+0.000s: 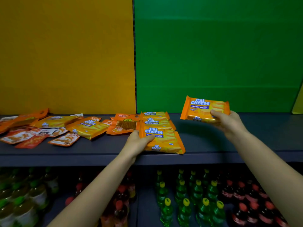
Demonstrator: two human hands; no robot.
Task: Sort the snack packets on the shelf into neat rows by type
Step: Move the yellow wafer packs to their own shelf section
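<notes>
Wafer packets marked Cal Cheese lie in a short row [154,119] on the dark shelf [213,145], overlapping one behind the other from the back panel toward the front edge. The left hand [136,143] grips the front packet [165,142] of that row at its left edge, thumb curled over the top face, while the packet rests flat on the shelf. To the right of the row, the right hand [229,122] holds a raised packet [203,108] of the same kind, lifted clear of the shelf and tilted upright, thumb across its front. Just left of the row lies an orange pouch [123,126] with a clear window. Farther left of the row, two more Cal Cheese packets [88,126] lie askew among red and white sachets [21,136]. Below the row, on a lower level, stand green bottles [183,194] with yellow caps beside dark bottles [246,202] with red caps.
</notes>
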